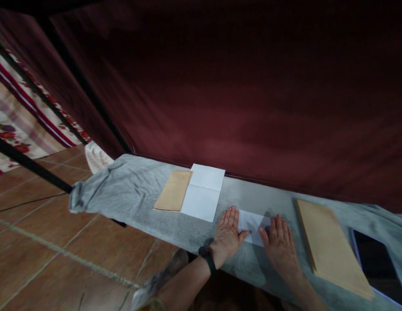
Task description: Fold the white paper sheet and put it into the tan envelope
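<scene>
A small folded sheet of white paper [251, 221] lies on the grey cloth between my hands. Its left end is under my left hand [228, 233], which lies flat with the fingers stretched out. My right hand [280, 242] rests flat on the right end, thumb pointing inward. Both palms hide the ends of the sheet. Left of my hands lies a larger white sheet [205, 192] with a crease across its middle. Beside it, touching or slightly overlapping its left edge, are brown envelopes [173, 190].
A thick stack of brown envelopes [330, 246] lies to the right, next to a dark-screened tablet [378, 263]. The grey cloth [129, 181] covers the narrow table. Behind it hangs a dark red curtain [201, 108]. Black metal bars [32, 162] and a tiled floor [68, 259] are at left.
</scene>
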Tool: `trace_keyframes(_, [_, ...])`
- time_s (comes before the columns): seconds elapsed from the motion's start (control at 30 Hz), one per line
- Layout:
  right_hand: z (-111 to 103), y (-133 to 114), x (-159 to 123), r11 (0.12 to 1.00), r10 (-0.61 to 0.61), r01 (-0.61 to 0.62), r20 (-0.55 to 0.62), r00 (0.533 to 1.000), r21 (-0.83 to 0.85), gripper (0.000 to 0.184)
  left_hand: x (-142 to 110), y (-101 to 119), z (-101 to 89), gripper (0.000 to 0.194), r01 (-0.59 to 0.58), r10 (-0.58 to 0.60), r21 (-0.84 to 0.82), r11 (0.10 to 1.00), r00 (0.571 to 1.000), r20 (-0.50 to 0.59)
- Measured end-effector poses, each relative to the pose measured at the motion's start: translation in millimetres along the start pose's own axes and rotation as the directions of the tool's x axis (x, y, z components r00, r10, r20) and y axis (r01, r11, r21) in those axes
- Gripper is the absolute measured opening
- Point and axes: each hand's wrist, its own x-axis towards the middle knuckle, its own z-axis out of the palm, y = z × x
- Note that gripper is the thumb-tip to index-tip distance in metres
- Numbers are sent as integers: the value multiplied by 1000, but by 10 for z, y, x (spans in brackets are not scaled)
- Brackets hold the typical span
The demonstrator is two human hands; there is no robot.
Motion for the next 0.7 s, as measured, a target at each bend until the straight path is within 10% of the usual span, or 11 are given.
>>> trace_keyframes(0.23, [243,-347,71,978,-136,118,100,986,174,65,10,-21,-19,68,-29,28,6,1000,999,23])
trace_keyframes(0.7, [131,-285,63,999,29,-33,205,978,14,60,43,-97,2,67,-75,74,-7,997,994,-77])
